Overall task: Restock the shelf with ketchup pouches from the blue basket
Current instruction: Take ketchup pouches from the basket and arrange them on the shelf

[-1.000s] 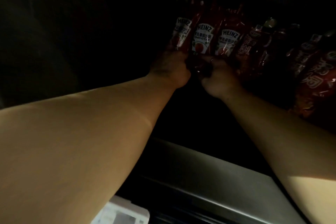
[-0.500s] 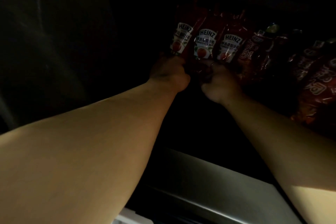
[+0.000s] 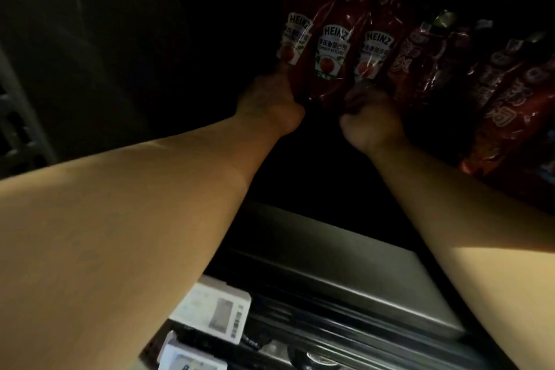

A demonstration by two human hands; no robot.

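While three ketchup pouches (image 3: 330, 54) stand deep on the dark shelf (image 3: 345, 264), the left hand (image 3: 270, 102) touches the leftmost; its grip is unclear. The right hand (image 3: 371, 120) curls at the rightmost's base. Square them upright, labels forward.

Both arms outstretched, left hand (image 3: 267, 99) fingers hidden, right hand (image 3: 371, 120) fisted

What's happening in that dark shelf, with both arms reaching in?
A person is stocking Heinz ketchup pouches deep in a dim shelf. The left hand holds the leftmost pouch at its base, and the right hand grips the bottom of the rightmost one. Three pouches stand upright in a row, beside other red packs.
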